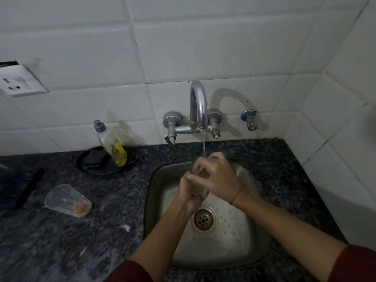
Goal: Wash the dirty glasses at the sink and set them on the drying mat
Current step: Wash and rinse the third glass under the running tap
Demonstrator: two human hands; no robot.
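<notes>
A clear glass (200, 174) is held over the steel sink (234, 237), under the stream from the chrome tap (198, 106). My left hand (190, 195) grips its lower part from below. My right hand (215, 176) wraps over its upper part, fingers at the rim. Most of the glass is hidden by both hands. A second clear glass (68, 201) stands on the dark granite counter at the left, with an orange residue at its bottom.
A dish soap bottle (112, 144) leans on a black dish (105, 162) holding a dark scrubber, left of the tap. A dark mat or object (20, 186) lies at the far left. A wall socket (20, 82) sits above it. Tiled walls close the right side.
</notes>
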